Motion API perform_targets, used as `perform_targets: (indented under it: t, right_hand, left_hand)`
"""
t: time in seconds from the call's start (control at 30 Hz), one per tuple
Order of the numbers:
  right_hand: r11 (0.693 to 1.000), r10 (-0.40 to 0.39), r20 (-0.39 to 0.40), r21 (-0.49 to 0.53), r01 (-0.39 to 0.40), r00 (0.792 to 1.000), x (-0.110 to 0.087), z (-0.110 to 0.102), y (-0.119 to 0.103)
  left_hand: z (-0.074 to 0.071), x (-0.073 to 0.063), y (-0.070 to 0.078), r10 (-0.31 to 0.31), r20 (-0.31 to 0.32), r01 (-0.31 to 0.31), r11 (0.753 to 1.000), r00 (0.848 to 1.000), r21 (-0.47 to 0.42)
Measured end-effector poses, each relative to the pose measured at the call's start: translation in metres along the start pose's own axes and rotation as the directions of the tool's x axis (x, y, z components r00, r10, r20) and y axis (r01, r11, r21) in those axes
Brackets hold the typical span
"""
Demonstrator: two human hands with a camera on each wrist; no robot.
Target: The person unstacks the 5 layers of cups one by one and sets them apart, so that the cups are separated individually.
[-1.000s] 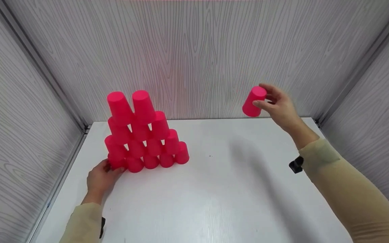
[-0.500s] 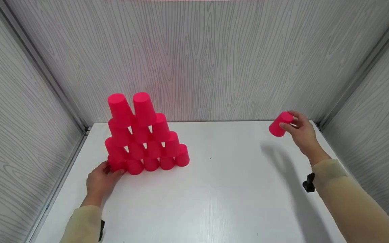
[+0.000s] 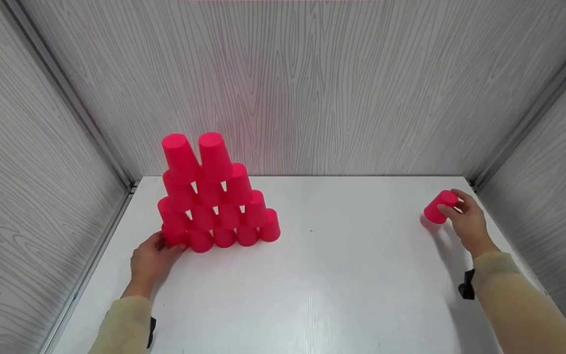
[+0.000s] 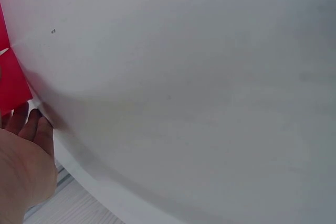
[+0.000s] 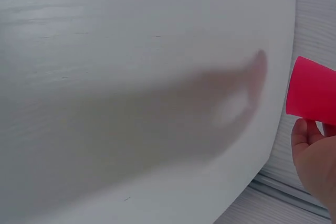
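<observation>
Tapered pink cup [image 3: 438,208] at three o'clock, pinched by the half-closed right hand [image 3: 470,225]; the left hand [image 3: 149,259], curled round the corner cup [image 3: 173,238] at eight o'clock, could topple the four-tier pyramid [image 3: 210,191] with a sideways nudge.

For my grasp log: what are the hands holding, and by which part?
Right hand: lone pink cup, by its side. Left hand: bottom-left stacked cup, likewise.

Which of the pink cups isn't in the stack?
The pink cup held in the right hand; every other one stands in the stack, beside the left hand.
</observation>
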State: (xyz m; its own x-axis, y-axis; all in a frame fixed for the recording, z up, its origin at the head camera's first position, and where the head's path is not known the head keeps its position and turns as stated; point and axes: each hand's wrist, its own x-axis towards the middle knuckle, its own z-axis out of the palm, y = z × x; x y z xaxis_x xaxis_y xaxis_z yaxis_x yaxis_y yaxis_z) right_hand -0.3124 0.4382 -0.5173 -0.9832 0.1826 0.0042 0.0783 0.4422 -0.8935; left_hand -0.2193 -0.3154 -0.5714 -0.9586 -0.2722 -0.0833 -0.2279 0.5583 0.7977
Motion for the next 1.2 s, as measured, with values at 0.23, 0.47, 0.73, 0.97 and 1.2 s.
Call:
perform_targets:
  t: [0.23,0.47,0.73,0.97,1.2]
  right_hand:
    - [0.999,0.036,0.001,-0.014,-0.036,0.999,0.0,0.003,0.012]
    - [1.0,0.021,0.01,-0.02,-0.021,1.0,0.001,0.004,0.018]
    - [0.998,0.062,0.038,-0.004,-0.061,0.997,0.0,0.004,0.021]
    - [0.998,0.069,0.067,-0.003,-0.069,0.995,0.004,0.008,0.02]
    - [0.998,0.036,0.048,-0.056,-0.033,0.998,0.007,-0.003,0.003]
  left_hand:
    - [-0.001,0.002,0.002,-0.019,0.003,0.019,1.0,1.0,-0.006]
    - [0.001,0.007,-0.001,0.033,-0.018,-0.032,0.999,0.999,0.018]
    - [0.001,0.008,-0.002,0.03,-0.007,-0.03,1.0,1.0,0.002]
    - [0.001,0.006,-0.001,-0.012,0.001,0.012,1.0,1.0,-0.005]
    - [0.002,0.004,0.0,-0.026,0.001,0.026,1.0,1.0,-0.009]
